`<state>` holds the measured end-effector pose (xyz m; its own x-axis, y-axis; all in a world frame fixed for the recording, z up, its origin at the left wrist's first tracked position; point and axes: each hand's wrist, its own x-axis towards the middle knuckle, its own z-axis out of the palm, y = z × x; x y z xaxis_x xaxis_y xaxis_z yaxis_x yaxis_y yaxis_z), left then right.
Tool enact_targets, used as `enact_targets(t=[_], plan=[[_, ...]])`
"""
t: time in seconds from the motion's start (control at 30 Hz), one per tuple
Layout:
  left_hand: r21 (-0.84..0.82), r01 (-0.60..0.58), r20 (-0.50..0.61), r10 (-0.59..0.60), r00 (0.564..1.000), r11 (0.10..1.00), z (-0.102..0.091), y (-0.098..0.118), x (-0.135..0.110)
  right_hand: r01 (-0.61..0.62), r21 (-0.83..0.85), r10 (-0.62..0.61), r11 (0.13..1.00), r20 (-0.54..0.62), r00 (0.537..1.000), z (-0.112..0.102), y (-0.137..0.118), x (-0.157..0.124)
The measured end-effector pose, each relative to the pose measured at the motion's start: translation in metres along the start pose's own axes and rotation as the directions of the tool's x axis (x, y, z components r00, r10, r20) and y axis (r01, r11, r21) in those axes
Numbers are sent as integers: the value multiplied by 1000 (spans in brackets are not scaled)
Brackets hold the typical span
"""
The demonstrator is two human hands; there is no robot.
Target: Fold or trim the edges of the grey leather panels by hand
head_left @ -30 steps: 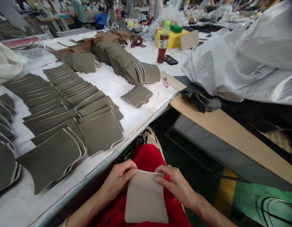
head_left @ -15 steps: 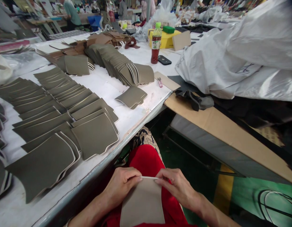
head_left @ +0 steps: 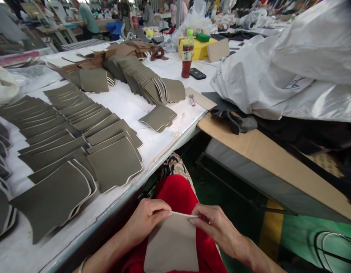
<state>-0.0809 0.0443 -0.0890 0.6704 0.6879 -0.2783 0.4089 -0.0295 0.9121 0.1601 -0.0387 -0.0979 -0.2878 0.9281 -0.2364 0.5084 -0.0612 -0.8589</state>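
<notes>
A greyish-beige leather-like panel [head_left: 172,242] lies over the red cloth on my lap, its pale top edge toward the table. My left hand [head_left: 148,218] pinches that edge near its left corner between thumb and fingers. At the right corner, my right hand [head_left: 211,223] grips the same edge with thumb and forefinger. To the left on the table, olive-grey panels with white edges lie in overlapping rows, the closest being a large panel [head_left: 54,199]. A smaller loose panel [head_left: 158,118] rests near the table edge.
A bottle of red drink [head_left: 187,55] stands beside a black phone [head_left: 198,73] on the white table. Small pink-handled snips [head_left: 192,100] lie on a beige board. A large white plastic sack [head_left: 257,76] and a cardboard sheet [head_left: 266,155] occupy the right. People work in the background.
My right hand has shifted slightly right along the panel's top edge, so more of that edge shows between my hands. My left hand stays nearly in place.
</notes>
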Motion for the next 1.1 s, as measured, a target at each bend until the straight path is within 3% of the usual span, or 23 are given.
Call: enact_targets(t=[0.13, 0.23, 0.37, 0.47, 0.57, 0.7, 0.77, 0.87, 0.93, 1.1], plan=[[50, -62, 6, 62, 998, 997, 3, -1, 0, 16, -55, -18, 998, -33, 999, 6, 3, 0], [44, -28, -9, 28, 1000, 999, 4, -2, 0, 11, -77, -14, 997, -38, 999, 6, 4, 0], [-150, 101, -24, -106, 994, 984, 0, 0, -3, 70, -26, -71, 997, -39, 997, -5, -6, 0], [-247, 98, -33, -110, 993, 964, -7, 10, -2, 67, 77, -58, 995, -104, 993, -18, -18, -3], [-164, -70, -78, 58, 995, 984, -16, 33, 5, 75, 72, -65, 995, -140, 988, -31, -31, -7], [-46, -356, -77, 352, 933, 933, -24, 65, 18, 226, -155, -249, 962, -151, 957, -44, -42, -10], [-29, -413, -75, 410, 909, 910, -24, 74, 24, 318, -271, -377, 909, -204, 903, -47, -44, -11], [-20, -383, -86, 380, 921, 924, -21, 82, 28, 369, -373, -485, 852, -294, 823, -47, -42, -13], [-46, -345, -86, 340, 936, 938, -18, 85, 29, 345, -333, -446, 878, -302, 843, -44, -43, -14], [-126, -246, -56, 241, 969, 961, -15, 86, 30, 166, -51, -174, 985, -229, 958, -45, -62, -14]])
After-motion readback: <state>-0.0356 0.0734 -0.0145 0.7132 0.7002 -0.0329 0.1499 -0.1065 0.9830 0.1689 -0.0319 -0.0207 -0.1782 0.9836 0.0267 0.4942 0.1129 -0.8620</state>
